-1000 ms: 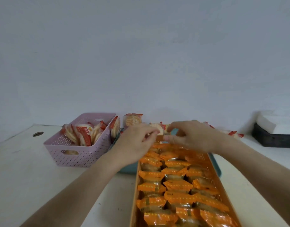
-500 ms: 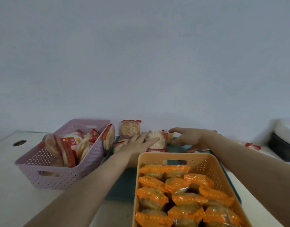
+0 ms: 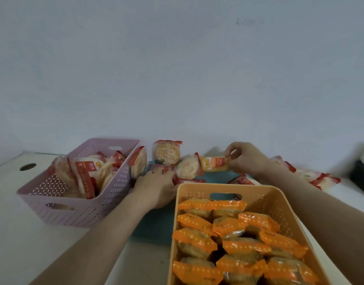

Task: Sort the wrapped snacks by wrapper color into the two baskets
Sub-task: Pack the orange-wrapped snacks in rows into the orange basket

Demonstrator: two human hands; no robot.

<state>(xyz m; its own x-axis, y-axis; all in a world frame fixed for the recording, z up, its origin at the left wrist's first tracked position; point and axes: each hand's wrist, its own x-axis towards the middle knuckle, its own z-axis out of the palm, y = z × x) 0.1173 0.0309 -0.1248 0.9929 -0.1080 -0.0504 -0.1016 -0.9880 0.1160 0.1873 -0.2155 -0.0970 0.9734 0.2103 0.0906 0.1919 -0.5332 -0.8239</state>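
Observation:
An orange basket (image 3: 279,194) at the near right is packed with several orange-wrapped snacks (image 3: 228,225). A pink basket (image 3: 78,212) at the left holds several red-wrapped rice crackers (image 3: 84,173). More red-wrapped crackers (image 3: 166,153) lie loose behind the baskets on a teal tray (image 3: 154,225). My right hand (image 3: 244,159) pinches the end of an orange-wrapped snack (image 3: 214,163) lifted above the pile. My left hand (image 3: 156,186) rests palm down on a red-wrapped cracker (image 3: 162,168) between the two baskets, fingers curled over it.
More red-wrapped crackers (image 3: 318,177) lie at the far right on the white table (image 3: 23,243). A dark box (image 3: 362,175) with a white top stands at the right edge. A round cable hole (image 3: 27,167) is at the table's far left. A wall rises just behind.
The view has risen and the baskets look nearer. My right hand closed on the orange-wrapped snack and lifted it. My left hand dropped onto a red-wrapped cracker beside the pink basket.

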